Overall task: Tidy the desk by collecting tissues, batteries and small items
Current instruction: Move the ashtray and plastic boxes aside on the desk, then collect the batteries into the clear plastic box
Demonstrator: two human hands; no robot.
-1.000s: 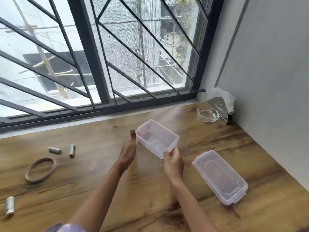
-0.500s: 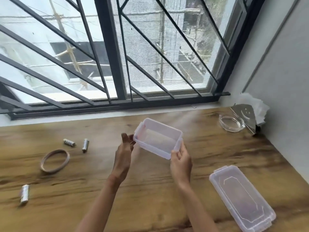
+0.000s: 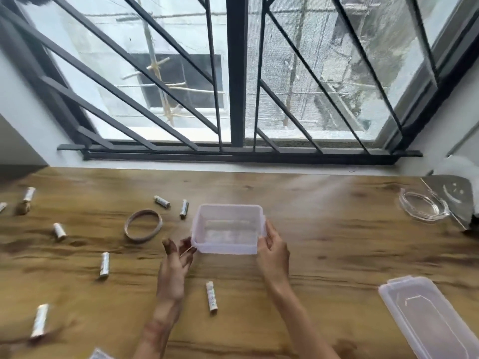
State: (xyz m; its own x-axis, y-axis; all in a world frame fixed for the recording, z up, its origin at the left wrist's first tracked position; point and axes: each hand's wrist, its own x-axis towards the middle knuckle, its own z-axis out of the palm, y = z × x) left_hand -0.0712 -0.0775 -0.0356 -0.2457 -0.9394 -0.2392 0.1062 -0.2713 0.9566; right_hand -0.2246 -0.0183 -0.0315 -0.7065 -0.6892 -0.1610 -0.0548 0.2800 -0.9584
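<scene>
Several batteries [image 3: 211,297] lie scattered over the left half of a wooden desk [image 3: 324,242] below a barred window [image 3: 236,73]. Clear box [image 3: 225,248] at centre: right hand [image 3: 273,251] grips its right end, left hand [image 3: 173,268] loose-fingered at its left corner. Lid [image 3: 427,317] lower right, glass dish [image 3: 422,208] far right

Not much to read here tbh: the batteries [image 3: 211,296] have print on their wraps but it's way too blurry to make out, and the only sign is a smiley face [image 3: 452,196] on the metal holder [image 3: 464,213].
</scene>
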